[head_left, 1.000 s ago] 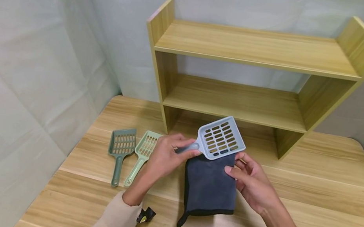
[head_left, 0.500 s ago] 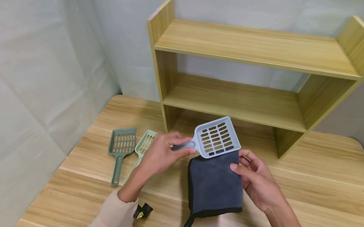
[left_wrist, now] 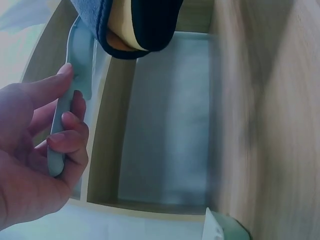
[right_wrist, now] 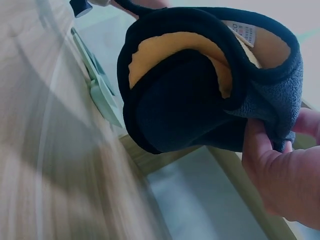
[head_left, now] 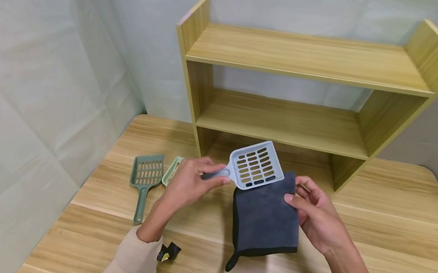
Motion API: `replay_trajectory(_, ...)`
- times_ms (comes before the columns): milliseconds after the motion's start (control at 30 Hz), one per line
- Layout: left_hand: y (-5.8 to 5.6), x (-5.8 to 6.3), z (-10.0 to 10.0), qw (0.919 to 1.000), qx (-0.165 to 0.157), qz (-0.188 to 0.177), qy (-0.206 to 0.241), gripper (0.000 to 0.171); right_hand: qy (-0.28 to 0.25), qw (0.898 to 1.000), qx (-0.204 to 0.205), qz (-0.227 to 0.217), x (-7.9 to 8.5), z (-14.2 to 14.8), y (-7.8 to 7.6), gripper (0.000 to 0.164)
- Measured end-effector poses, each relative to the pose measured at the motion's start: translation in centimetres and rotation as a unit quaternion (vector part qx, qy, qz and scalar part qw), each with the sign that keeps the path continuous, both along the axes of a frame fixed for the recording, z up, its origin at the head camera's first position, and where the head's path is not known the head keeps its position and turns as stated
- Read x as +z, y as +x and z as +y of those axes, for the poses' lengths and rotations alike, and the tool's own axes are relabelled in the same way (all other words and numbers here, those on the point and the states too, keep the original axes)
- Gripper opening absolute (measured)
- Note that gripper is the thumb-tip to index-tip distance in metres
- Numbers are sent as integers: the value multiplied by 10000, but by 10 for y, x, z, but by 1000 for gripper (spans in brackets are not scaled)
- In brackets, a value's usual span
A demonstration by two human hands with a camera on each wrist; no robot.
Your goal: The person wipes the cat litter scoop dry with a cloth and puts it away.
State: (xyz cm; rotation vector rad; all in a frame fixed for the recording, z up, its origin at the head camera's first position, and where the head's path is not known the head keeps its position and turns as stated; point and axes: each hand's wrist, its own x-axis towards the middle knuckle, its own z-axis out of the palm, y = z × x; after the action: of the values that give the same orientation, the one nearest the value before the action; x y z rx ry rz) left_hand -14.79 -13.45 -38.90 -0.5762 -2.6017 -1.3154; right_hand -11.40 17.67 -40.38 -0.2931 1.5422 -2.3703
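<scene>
My left hand (head_left: 190, 182) grips the handle of a pale blue-grey slotted litter scoop (head_left: 256, 165), its blade tilted up to the right. My right hand (head_left: 319, 224) pinches the upper right side of a folded dark blue-grey cloth (head_left: 268, 218) with black edging and a small loop at its lower left corner. The scoop's lower edge overlaps the cloth's top in the head view; whether they touch I cannot tell. From the right wrist, the cloth (right_wrist: 180, 110) hangs in an open fold, showing a yellow-orange underside and a white label (right_wrist: 242, 31).
On the left of the wooden table (head_left: 87, 235) lie a dark green slotted scoop (head_left: 146, 182) and a pale green one (head_left: 171, 172), the latter mostly hidden by my left hand. A wooden two-tier shelf (head_left: 313, 56) stands at the back, just beyond the held scoop.
The scoop and my left hand have shifted a little left, covering more of the pale green scoop. My right hand and the cloth have drifted right, so less of the cloth lies behind the scoop.
</scene>
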Motion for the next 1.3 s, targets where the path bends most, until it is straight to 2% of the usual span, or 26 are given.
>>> replay_trajectory(400,2,-4,11,9993,31,305,201,40,258,9994,-109,-184,-3,-14,4,32)
replay_trajectory(600,3,-5,15,9995,152,156,235,41,623,9968,-241,-432,-6,-18,7,32)
replay_trajectory(900,4,-8,15,9989,259,288,276,39,446,9974,516,-243,-5,-16,6,33)
replay_trajectory(1067,4,-6,14,9984,300,356,333,38,732,9950,574,-367,-2,-12,4,35)
replay_trajectory(1300,5,-2,12,9987,321,363,147,34,950,9931,582,-360,-1,-3,3,41)
